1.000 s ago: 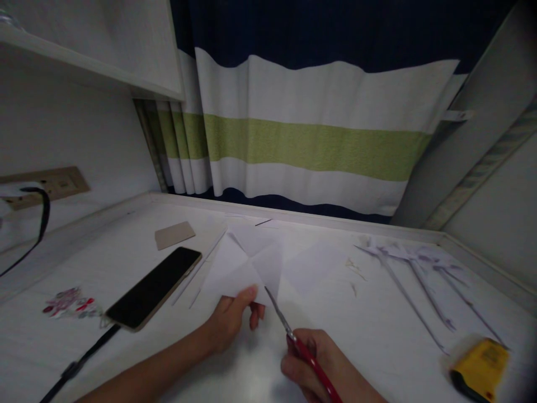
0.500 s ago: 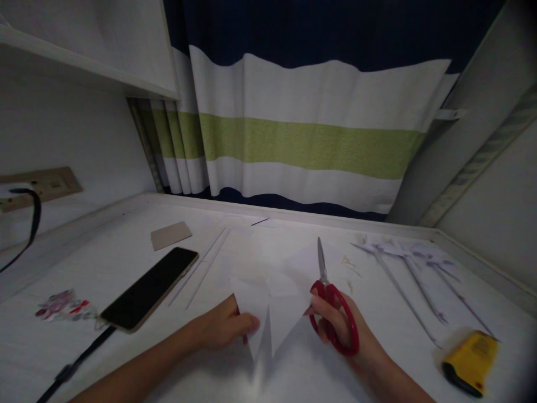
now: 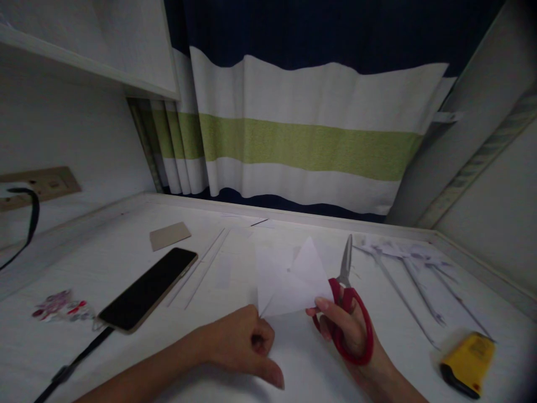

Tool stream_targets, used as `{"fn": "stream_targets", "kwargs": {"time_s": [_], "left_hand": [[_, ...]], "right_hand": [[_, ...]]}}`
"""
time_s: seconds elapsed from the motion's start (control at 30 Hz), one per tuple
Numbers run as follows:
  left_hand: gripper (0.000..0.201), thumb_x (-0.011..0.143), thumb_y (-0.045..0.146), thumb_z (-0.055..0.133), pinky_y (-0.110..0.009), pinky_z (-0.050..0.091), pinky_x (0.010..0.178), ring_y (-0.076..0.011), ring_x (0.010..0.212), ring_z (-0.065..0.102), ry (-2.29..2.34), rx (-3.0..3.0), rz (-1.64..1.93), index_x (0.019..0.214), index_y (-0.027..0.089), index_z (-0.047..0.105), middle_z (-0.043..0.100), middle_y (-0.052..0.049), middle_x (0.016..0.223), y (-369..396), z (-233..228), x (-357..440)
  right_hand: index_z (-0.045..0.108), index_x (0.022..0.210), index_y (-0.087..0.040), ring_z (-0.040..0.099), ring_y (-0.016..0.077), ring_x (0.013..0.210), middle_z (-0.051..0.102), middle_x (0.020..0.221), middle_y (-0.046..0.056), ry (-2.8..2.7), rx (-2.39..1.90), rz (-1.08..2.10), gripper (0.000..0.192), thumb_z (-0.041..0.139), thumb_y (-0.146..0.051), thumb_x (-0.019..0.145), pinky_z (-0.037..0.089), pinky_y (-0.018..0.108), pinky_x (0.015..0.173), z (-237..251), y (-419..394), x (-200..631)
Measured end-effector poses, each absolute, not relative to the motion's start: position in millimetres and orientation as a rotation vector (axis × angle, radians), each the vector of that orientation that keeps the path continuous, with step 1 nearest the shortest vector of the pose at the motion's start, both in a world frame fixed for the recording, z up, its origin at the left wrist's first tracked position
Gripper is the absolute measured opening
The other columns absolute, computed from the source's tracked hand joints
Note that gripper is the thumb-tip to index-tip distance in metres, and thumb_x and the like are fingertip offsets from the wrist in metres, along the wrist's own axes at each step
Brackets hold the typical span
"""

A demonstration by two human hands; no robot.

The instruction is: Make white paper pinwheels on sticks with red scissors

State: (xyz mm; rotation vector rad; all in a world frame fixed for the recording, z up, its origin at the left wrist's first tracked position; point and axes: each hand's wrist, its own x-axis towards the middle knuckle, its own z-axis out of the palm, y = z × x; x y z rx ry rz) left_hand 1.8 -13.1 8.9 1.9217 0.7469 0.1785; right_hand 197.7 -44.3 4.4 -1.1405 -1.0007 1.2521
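My right hand has its fingers through the red handles of a pair of scissors, whose blades point up and away. Between its thumb and forefinger it also pinches the right corner of a white piece of paper. Slits run in from the paper's corners, and a small mark sits near its middle. At the paper's lower left corner is my left hand, thumb stretched out and fingers loosely bent. That hand is open, with no paper seen in its grip; whether its knuckles touch the corner I cannot tell.
On the left lie a black phone, a beige card, two thin white sticks and small wrapped items. Paper pinwheels on sticks and a yellow tool lie right. A striped curtain hangs behind.
The paper has been raised and turned flatter toward me. My left hand has let go of its left part, thumb now spread. My right hand and the scissors have shifted slightly right.
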Motion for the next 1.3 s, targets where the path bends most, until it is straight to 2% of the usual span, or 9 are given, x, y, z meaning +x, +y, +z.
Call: {"fn": "stream_targets", "kwargs": {"time_s": [0.1,0.2,0.33,0.5,0.8,0.9,1.07,1.2,1.3], "left_hand": [[0.027,0.06,0.04,0.067,-0.017,0.026,0.043,-0.007,0.047,0.034,0.761,1.865,0.267,0.064,0.016,0.055,0.039,0.007,0.051,-19,5,6],[0.03,0.069,0.043,0.056,-0.019,0.032,0.05,-0.0091,0.053,0.039,0.744,1.791,0.48,0.083,0.016,0.057,0.042,0.005,0.059,-22,4,8],[0.038,0.082,0.043,0.033,-0.02,0.035,0.051,-0.0097,0.052,0.042,0.902,1.76,0.545,0.068,0.015,0.054,0.044,0.003,0.057,-22,8,5],[0.039,0.079,0.041,0.035,-0.019,0.034,0.048,-0.0097,0.05,0.042,0.878,1.848,0.577,0.051,0.016,0.044,0.044,0.002,0.055,-18,9,2],[0.045,0.082,0.043,0.031,-0.018,0.035,0.049,-0.0089,0.048,0.042,0.856,1.774,0.471,0.067,0.013,0.061,0.045,0.003,0.051,-31,0,12],[0.048,0.081,0.045,0.032,-0.021,0.038,0.053,-0.01,0.047,0.044,0.913,1.65,0.563,0.06,0.012,0.059,0.045,0.003,0.047,-29,1,12],[0.051,0.08,0.046,0.026,-0.025,0.041,0.069,-0.0171,0.064,0.055,1.02,1.549,0.797,0.042,0.017,0.046,0.047,-0.002,0.046,-18,11,9],[0.049,0.079,0.046,0.031,-0.028,0.042,0.065,-0.0154,0.053,0.052,1.074,1.447,0.978,0.05,0.014,0.055,0.05,0.0,0.043,-16,19,7],[0.051,0.079,0.047,0.031,-0.028,0.042,0.063,-0.0146,0.051,0.051,1.058,1.444,1.001,0.051,0.014,0.056,0.051,-0.001,0.044,-18,20,7]], "right_hand": [[0.052,0.056,-0.015,0.041,0.0093,0.034,0.055,0.04,0.0,-1.026,-1.123,1.278,0.031,0.066,-0.042,0.061,0.029,0.023,0.037,7,-51,192],[0.057,0.063,-0.014,0.041,0.0098,0.037,0.047,0.038,-0.004,-1.106,-1.124,1.32,0.027,0.064,-0.039,0.065,0.03,0.021,0.036,12,-56,185],[0.057,0.069,-0.013,0.041,0.0079,0.037,0.054,0.047,-0.002,-1.191,-1.144,1.354,0.026,0.062,-0.038,0.068,0.031,0.019,0.035,14,-58,183],[0.052,0.066,-0.014,0.041,0.0063,0.037,0.055,0.051,-0.002,-1.29,-1.211,1.319,0.026,0.06,-0.038,0.071,0.031,0.017,0.035,6,-56,185],[0.05,0.065,-0.015,0.042,0.008,0.039,0.056,0.053,0.0,-1.335,-1.225,1.301,0.032,0.058,-0.046,0.069,0.033,0.019,0.036,1,-57,176],[0.048,0.064,-0.016,0.04,0.0071,0.038,0.05,0.05,-0.002,-1.274,-1.24,1.316,0.038,0.054,-0.053,0.07,0.03,0.018,0.035,0,-57,176],[0.045,0.065,-0.017,0.031,0.0064,0.038,0.044,0.051,-0.004,-1.364,-1.102,1.417,0.048,0.04,-0.064,0.072,0.025,0.02,0.036,-2,-63,177],[0.049,0.069,-0.018,0.036,0.01,0.046,0.041,0.053,-0.004,-1.464,-1.065,1.422,0.054,0.037,-0.071,0.067,0.032,0.023,0.046,-6,-66,173],[0.048,0.068,-0.019,0.035,0.0101,0.046,0.038,0.052,-0.005,-1.501,-1.102,1.482,0.049,0.04,-0.067,0.069,0.032,0.023,0.046,-3,-69,170]]}}
